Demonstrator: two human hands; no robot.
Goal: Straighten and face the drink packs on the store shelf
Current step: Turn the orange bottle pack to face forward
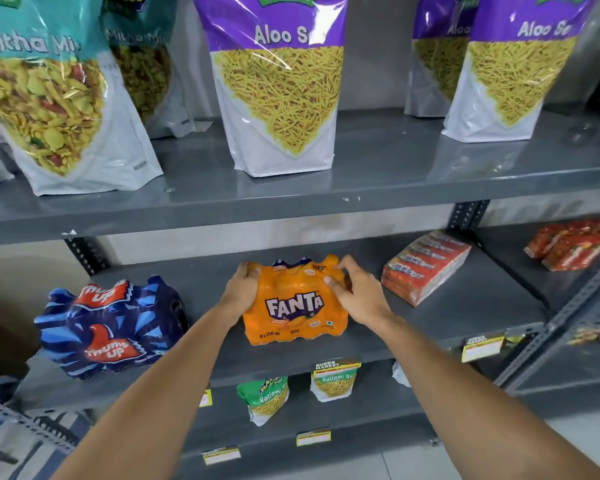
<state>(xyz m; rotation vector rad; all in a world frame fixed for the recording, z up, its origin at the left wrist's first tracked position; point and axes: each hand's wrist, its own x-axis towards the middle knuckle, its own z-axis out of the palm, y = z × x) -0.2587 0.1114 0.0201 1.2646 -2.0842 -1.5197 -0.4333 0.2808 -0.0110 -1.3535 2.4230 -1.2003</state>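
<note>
Hands — left [242,289], right [355,295] — grip the Fanta pack [293,308] at its top corners. Turn it squarely; keep the logo outward, parallel to the shelf [430,327] edge.

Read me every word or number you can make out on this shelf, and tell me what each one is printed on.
"FANTA" and "8 x 250 ml": orange pack, held by left hand and right hand.
"Thums Up": blue pack.
"Mitha Mi", cut off: teal pouch.
"Aloo S", cut off: purple pouch.
"Ratlami Se": pouch below.
Red cartons, yellow price tags: too blurred to read.
</note>
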